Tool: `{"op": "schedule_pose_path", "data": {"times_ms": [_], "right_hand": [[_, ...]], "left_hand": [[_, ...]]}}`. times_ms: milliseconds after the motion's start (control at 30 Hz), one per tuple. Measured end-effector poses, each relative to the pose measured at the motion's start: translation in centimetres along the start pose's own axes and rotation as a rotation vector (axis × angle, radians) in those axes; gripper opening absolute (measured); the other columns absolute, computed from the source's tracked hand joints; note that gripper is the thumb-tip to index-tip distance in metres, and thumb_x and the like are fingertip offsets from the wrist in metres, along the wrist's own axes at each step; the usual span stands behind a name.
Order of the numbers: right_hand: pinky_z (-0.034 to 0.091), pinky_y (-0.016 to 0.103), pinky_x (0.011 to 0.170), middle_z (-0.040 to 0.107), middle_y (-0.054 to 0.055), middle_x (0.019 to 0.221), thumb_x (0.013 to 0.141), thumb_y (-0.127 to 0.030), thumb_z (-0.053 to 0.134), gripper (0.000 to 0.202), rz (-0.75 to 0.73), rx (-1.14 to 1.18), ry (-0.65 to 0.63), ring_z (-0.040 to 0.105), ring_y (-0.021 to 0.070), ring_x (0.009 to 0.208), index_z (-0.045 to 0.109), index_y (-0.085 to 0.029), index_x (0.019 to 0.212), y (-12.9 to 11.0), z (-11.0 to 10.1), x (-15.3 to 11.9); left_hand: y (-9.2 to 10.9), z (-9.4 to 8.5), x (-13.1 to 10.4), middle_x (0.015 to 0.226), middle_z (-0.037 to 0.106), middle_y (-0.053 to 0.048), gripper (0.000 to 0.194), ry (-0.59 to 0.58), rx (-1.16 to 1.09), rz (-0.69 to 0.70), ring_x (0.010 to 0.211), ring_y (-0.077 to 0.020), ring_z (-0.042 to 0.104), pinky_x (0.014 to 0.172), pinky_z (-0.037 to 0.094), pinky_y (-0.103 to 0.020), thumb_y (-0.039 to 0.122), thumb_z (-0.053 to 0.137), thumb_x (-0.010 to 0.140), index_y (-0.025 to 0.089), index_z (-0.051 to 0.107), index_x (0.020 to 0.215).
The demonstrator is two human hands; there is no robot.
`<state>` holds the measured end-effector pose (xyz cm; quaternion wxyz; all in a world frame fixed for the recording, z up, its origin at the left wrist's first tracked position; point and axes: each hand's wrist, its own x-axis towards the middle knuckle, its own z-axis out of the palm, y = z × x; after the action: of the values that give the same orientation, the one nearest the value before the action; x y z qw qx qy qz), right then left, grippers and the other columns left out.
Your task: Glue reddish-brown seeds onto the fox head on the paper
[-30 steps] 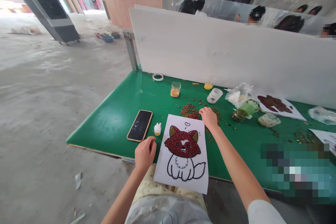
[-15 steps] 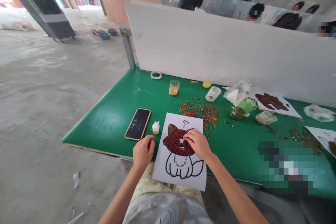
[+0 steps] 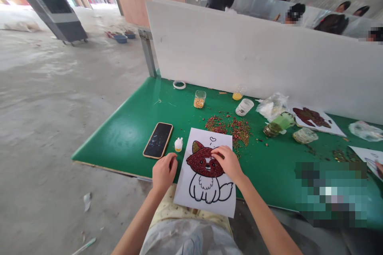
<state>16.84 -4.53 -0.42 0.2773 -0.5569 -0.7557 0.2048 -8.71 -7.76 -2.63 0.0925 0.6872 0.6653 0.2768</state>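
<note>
A sheet of paper [image 3: 183,191] with a cartoon fox drawing [image 3: 205,188] hangs partly over the table's front edge. Dark red grains cover most of the fox's head, greenish ones fill an ear, and its body is bare white with black outlines. Over the right side of the head, my right hand [image 3: 228,162] is closed in a pinch at the forehead; anything between the fingertips is too small to make out. My left hand [image 3: 164,170] rests at the table edge left of the paper, fingers curled, apparently holding nothing. Just beyond it stands a small white bottle [image 3: 178,144].
A phone [image 3: 158,140] lies left of the bottle. Loose red and green beans [image 3: 239,130] are spread behind the paper. Farther back are a cup of yellow kernels [image 3: 199,99], a tipped clear cup [image 3: 244,107], a tape roll [image 3: 179,84] and a white partition [image 3: 239,51].
My right fingertips have shifted slightly up and right over the fox's forehead, still pinched. My left hand stays at the table edge. The view has moved a little.
</note>
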Motion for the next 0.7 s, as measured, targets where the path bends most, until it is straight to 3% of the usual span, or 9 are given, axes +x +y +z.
{"op": "schedule_pose_path", "data": {"times_ms": [367, 700], "right_hand": [[0.042, 0.032, 0.072, 0.061, 0.001, 0.076, 0.078, -0.011, 0.053, 0.013, 0.072, 0.069, -0.101, 0.054, 0.0199, 0.081, 0.056, -0.021, 0.072, -0.3, 0.7, 0.3], [0.041, 0.032, 0.073, 0.061, 0.002, 0.076, 0.079, -0.013, 0.052, 0.012, 0.070, 0.083, -0.080, 0.054, 0.0204, 0.082, 0.057, -0.022, 0.072, -0.1, 1.1, 0.3]], "left_hand": [[0.0, -0.1, 0.0, 0.071, 0.067, -0.001, 0.024, 0.001, 0.002, 0.003, 0.064, -0.0142, 0.060, 0.060, 0.040, -0.024, 0.028, 0.039, 0.089, 0.021, 0.062, 0.088], [0.0, 0.0, 0.0, 0.072, 0.067, -0.001, 0.023, 0.000, 0.000, 0.008, 0.065, -0.0146, 0.061, 0.061, 0.040, -0.023, 0.028, 0.040, 0.089, 0.020, 0.062, 0.088]]}}
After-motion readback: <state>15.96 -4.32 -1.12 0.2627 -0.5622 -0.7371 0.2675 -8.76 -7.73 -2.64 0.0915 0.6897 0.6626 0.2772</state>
